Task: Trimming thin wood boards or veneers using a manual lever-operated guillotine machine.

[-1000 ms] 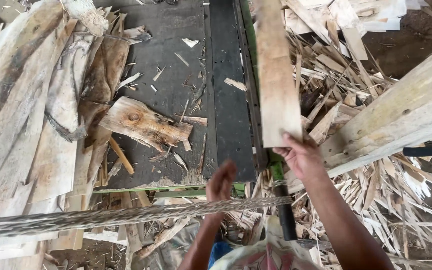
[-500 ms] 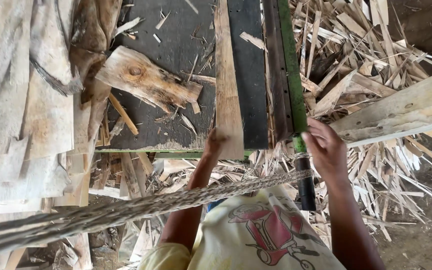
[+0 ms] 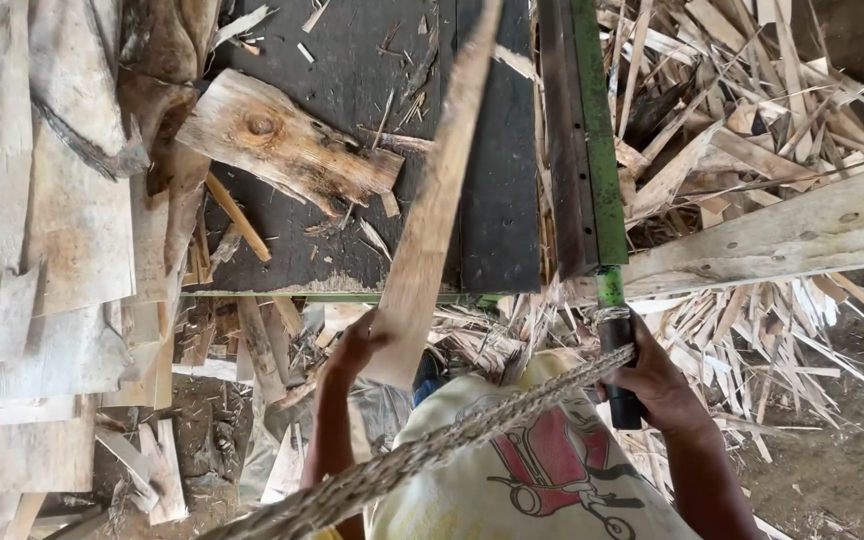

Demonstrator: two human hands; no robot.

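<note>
Wood, pale and rough: my left hand (image 3: 350, 345) grips the near end of a long strip (image 3: 430, 215), fingers curled round its edge, and the strip runs up and away at a slant across the dark table (image 3: 352, 90), its far end out of view at the top. My right hand (image 3: 652, 385) is closed round the black handle (image 3: 620, 375) at the near end of the green lever (image 3: 592, 130) that runs along the table's right edge. A thick rope (image 3: 422, 455) crosses in front of my shirt and meets the lever just above that grip.

As I judge it, I am at the positioning step: the strip is tilted and not square to the lever. The next move calls for swinging its far end right to lie true beside the lever, with my left fingers well clear of it, and only then working the handle.

My left forearm rises steeply with the wrist bent inward; my right arm reaches forward and slightly out, wrist straight. A knotty slab (image 3: 287, 150) lies left of the strip, apart from it; offcuts (image 3: 732, 120) are heaped to the right.
</note>
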